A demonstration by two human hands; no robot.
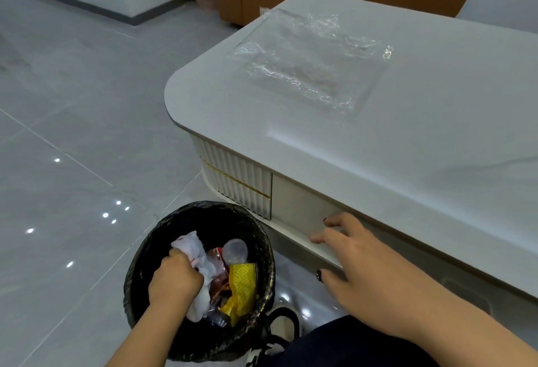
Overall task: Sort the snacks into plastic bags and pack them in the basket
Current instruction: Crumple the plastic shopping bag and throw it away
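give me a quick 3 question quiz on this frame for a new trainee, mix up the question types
1. True or false: the clear plastic bags lie flat on the white table.
2. What does the left hand grip inside the black-lined bin?
A. a white crumpled wrapper
B. a yellow packet
C. a clear round lid
3. Fill in: the right hand touches the table's side with its fingers ______.

Key
1. True.
2. A: the fingers curl round the white crumpled wrapper; the yellow packet and the clear round lid lie beside it, not held.
3. Spread.
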